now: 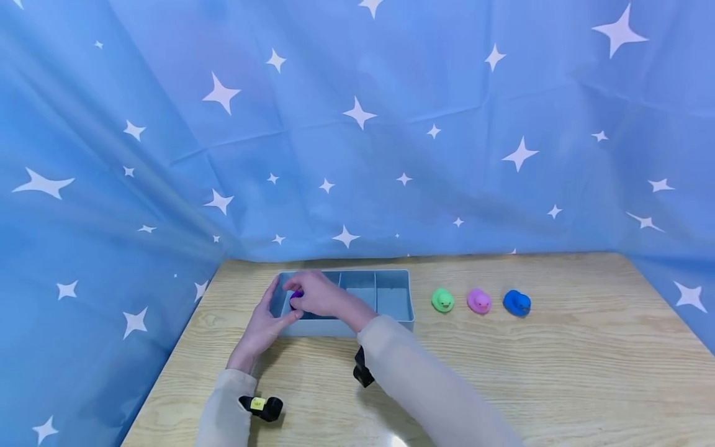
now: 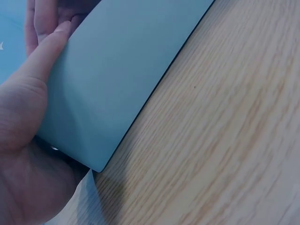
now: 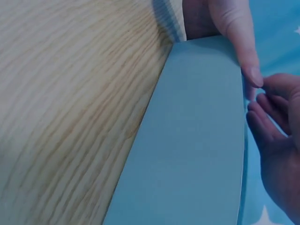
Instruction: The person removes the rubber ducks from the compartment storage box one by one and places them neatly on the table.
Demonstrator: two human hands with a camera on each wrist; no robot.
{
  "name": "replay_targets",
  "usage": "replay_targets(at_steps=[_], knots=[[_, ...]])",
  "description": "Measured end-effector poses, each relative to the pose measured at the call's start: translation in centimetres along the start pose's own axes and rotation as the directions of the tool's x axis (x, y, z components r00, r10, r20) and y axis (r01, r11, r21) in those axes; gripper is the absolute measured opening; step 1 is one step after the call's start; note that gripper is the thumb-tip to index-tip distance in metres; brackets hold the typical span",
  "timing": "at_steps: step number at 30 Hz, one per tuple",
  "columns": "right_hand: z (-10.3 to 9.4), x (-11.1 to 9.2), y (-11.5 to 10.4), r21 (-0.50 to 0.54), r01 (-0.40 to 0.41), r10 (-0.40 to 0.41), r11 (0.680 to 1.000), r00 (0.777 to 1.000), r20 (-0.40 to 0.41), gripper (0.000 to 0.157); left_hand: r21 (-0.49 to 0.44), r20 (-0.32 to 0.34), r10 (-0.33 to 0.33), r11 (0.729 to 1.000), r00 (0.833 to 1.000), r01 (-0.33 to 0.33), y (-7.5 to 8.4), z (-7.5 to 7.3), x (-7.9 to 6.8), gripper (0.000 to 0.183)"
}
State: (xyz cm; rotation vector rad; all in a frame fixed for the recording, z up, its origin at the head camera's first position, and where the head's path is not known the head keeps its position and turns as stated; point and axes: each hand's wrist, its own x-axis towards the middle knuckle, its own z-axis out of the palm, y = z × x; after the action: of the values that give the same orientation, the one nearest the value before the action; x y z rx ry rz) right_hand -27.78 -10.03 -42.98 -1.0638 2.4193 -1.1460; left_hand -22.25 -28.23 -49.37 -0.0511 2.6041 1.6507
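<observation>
A grey-blue divided box (image 1: 395,292) stands toward the back of the table, left of centre. My left hand (image 1: 262,326) rests at its left end, fingers straight along the side and thumb stretched over the front rim. In the left wrist view, that thumb (image 2: 47,56) lies at the top of the front wall. Over the leftmost part of the box, my right hand (image 1: 321,295) pinches a small purple toy duck (image 1: 296,297), largely covered by the fingers. The right wrist view shows both hands close together at the rim, the duck hidden there.
Right of the box, a green duck (image 1: 443,300), a pink duck (image 1: 479,301) and a blue duck (image 1: 517,303) sit in a row on the wooden table (image 1: 558,372). A blue star-patterned cloth (image 1: 424,161) hangs behind and at the sides.
</observation>
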Motion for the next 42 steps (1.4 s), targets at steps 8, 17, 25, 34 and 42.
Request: replay_targets(at_steps=[8, 17, 25, 34, 42], knots=[[0.4, 1.4, 0.6, -0.069, -0.044, 0.045, 0.997, 0.999, 0.02, 0.036, -0.013, -0.002, -0.014, 1.0, 1.0, 0.014, -0.2, 0.4, 0.1, 0.107], [0.5, 3.1, 1.1, -0.31, -0.015, 0.051, 0.951, 0.993, 0.109, 0.032, -0.013, 0.001, -0.008, 1.0, 1.0, 0.008, -0.1, 0.2, 0.0, 0.105], [0.2, 3.8, 0.8, -0.362, -0.036, 0.094, 0.931, 0.985, 0.143, 0.027, -0.026, 0.014, 0.01, 1.0, 1.0, -0.009, -0.2, 0.0, 0.1, 0.103], [0.2, 4.2, 0.1, -0.4, -0.043, 0.123, 0.916, 0.977, 0.177, 0.007, -0.001, 0.016, -0.011, 1.0, 1.0, 0.011, -0.3, -0.3, 0.1, 0.104], [0.7, 4.3, -0.3, -0.483, -0.077, 0.17, 0.872, 0.974, 0.152, 0.015, -0.024, 0.02, 0.004, 1.0, 1.0, -0.003, -0.2, -0.1, 0.0, 0.104]])
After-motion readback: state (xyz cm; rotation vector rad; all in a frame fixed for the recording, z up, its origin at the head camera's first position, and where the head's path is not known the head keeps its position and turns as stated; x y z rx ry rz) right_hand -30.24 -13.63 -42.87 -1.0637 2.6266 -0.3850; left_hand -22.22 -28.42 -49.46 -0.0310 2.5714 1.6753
